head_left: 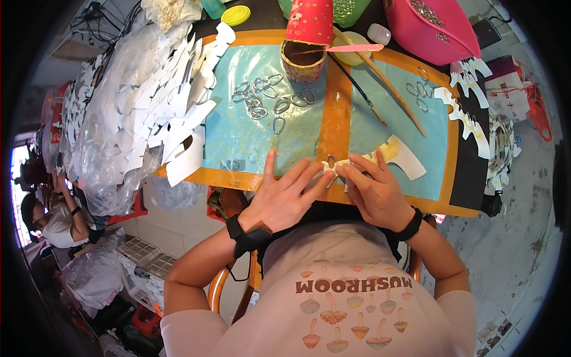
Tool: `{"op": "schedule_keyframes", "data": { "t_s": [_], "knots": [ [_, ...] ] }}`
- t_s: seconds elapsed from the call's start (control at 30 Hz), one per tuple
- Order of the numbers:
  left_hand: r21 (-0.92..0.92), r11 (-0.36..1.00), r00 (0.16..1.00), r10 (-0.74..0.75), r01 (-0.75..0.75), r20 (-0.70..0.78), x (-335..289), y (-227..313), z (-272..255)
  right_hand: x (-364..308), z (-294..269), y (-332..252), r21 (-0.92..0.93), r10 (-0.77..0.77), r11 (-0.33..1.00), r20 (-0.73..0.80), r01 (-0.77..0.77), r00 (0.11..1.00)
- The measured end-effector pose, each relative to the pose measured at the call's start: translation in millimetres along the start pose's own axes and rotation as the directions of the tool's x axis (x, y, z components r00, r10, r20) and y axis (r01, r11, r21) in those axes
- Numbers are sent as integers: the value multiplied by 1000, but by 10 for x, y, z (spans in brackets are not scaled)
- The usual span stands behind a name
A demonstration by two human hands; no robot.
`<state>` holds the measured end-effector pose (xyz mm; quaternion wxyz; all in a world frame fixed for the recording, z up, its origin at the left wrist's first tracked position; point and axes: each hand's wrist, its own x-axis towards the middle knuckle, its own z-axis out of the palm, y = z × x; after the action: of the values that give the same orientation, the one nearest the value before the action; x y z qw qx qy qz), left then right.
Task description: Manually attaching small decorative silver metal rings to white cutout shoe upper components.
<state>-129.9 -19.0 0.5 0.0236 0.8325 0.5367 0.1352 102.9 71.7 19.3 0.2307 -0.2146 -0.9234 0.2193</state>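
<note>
1. The left hand (285,193) had its outer fingers spread, its inner fingertips at one end of a white cutout (405,157); whether they pinched or merely pressed, I couldn't tell.
2. The right hand (375,190) had its fingertips bunched on the cutout's narrow strip, its grip equally unclear. The cutout's broad, yellow-stained end reached out beyond this hand.
3. A metal ring (331,161) stood between both hands' fingertips. The step looked like fastening the strip around it; the next move seemed to call for steady, even finger pressure.
4. The table's orange border (226,179) ran close beneath the hands, leaving little room toward the body.
5. Ahead of the left hand, the blue mat (238,143) offered open room short of the loose rings (257,98). Ahead of the right, a brush (364,94) and wooden stick (397,95) narrowed it.
</note>
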Motion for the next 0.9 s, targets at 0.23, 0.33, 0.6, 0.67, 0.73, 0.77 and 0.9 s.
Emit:
{"op": "schedule_keyframes", "data": {
  "t_s": [0.23, 0.33, 0.6, 0.67, 0.73, 0.77, 0.9],
  "knots": [
    [-64, 995, 996, -84, 82, -25, 7, 15, -44, 250, -197, 13, 160, 269, 954, -73, -255, 960],
    [18, 997, 993, -72, 74, -88, -35, 65, 17, 482, -71, -23, 61, 153, 987, -146, -146, 977],
    [-389, 907, 933, -271, 164, -236, -136, 200, -136, 455, -2, -29, 340, 340, 888, -33, -310, 940],
    [-345, 927, 951, -229, 147, -208, -61, 239, -205, 418, 3, -43, 437, 393, 824, 18, -361, 919],
    [-334, 934, 957, -206, 130, -204, -2, 211, -228, 440, -75, -54, 621, 555, 571, 191, -537, 810],
    [-339, 934, 948, -207, 117, -242, -21, 206, -218, 419, -116, 16, 688, 574, 535, 130, -490, 808],
    [-307, 950, 929, -155, 48, -335, -81, 204, -168, 379, -344, 263, 700, 517, 654, -137, -287, 845]
  ]
}}
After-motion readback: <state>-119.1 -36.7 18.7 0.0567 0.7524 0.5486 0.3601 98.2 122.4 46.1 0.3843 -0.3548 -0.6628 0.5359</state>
